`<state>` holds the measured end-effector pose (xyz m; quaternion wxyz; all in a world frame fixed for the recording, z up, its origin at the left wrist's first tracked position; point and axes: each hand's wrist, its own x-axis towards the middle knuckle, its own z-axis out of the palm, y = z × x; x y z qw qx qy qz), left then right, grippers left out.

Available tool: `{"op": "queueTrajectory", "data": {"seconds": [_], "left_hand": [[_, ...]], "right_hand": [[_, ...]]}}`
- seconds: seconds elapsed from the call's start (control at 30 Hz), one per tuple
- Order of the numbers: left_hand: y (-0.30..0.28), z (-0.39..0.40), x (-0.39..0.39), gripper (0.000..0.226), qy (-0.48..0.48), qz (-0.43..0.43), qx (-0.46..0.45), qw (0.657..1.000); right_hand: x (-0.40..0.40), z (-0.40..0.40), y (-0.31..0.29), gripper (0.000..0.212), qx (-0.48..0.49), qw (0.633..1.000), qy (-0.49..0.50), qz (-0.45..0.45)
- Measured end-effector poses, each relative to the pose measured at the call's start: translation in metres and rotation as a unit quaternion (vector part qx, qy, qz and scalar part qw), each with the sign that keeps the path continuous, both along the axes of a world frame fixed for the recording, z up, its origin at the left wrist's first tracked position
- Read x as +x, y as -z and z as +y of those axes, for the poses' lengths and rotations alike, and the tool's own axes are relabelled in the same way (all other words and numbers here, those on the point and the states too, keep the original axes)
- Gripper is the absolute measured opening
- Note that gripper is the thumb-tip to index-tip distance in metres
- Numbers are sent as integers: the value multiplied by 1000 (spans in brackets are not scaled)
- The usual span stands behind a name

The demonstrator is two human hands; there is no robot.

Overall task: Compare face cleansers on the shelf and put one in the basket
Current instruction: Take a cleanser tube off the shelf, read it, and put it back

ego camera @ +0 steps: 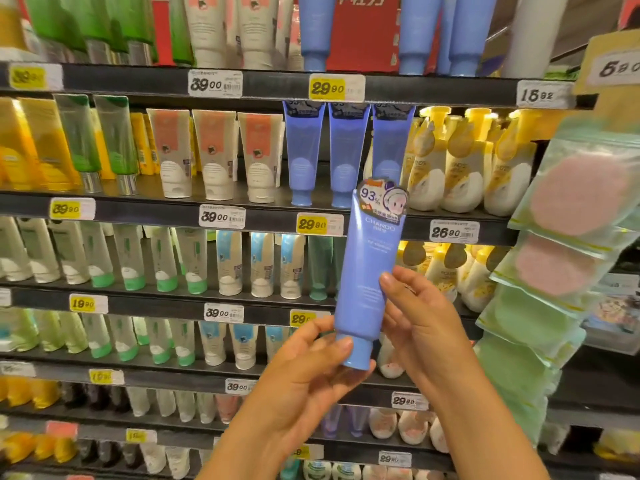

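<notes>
Head view: blue tube (369, 271) held upright, cap down, in front of the shelves (270, 84), between both hands. Left hand (311, 372) comes from below; its thumb lies across the cap and its fingers curl behind the cap end, gripping it. Right hand (422, 323) holds the tube's right edge at mid-body, fingertips on the front face, the rest of the hand wrapped behind. A round sticker reading 93% sits at the tube's top, with the word CHANDO printed below it.

Behind the tube, on the second shelf from the top, stand three matching blue tubes (341, 154), cap down, above a yellow 29.90 price tag (313, 224). To their left stand white tubes with orange panels (214, 154), then green and yellow tubes. To their right are yellow-and-white pump bottles (460, 161). Lower shelves carry white tubes with green or blue tops. Packets of pink and green pads (568, 216) hang at the right edge. No basket shows.
</notes>
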<state>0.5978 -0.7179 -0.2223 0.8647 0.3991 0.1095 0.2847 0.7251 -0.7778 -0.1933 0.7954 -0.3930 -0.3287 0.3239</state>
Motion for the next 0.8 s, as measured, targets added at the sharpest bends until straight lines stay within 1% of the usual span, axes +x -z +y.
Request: {"op": "queueTrajectory", "data": {"seconds": [0.1,0.17,0.23,0.33,0.43,0.5,0.53,0.57,0.6,0.67,0.7,0.73,0.8], "left_hand": [[-10,5,8,39,-20,2,48,999],[-16,9,12,44,-24,0,75,997],[-20,15,17,45,-28,-5,97,995],[-29,27,27,40,-35,-4,137,990],[-47,42,39,35,-39,12,215,976],[-67,52,48,28,-49,37,294,954],[-79,57,53,25,-63,51,339,937],[-92,63,58,23,-85,66,386,916],[-106,67,64,27,-111,77,428,894],[-131,76,78,47,-175,83,481,855],[-143,80,85,53,-207,76,496,840],[-154,84,92,53,-235,67,506,827],[-175,92,106,47,-275,48,520,807]], "right_hand": [[10,-1,-14,28,-4,998,-19,-66],[16,0,-23,32,-10,992,-9,-124],[23,3,-31,30,-13,986,10,-168],[34,13,-42,21,0,983,28,-181],[47,25,-59,21,22,984,45,-173],[57,33,-77,28,38,982,52,-177],[62,36,-88,34,44,980,56,-184],[66,41,-99,40,49,977,63,-197],[70,46,-111,42,53,973,73,-214],[76,56,-135,40,65,963,91,-246],[79,62,-146,36,72,958,100,-259],[83,67,-157,32,78,952,112,-274],[91,76,-178,24,89,941,129,-301]]}}
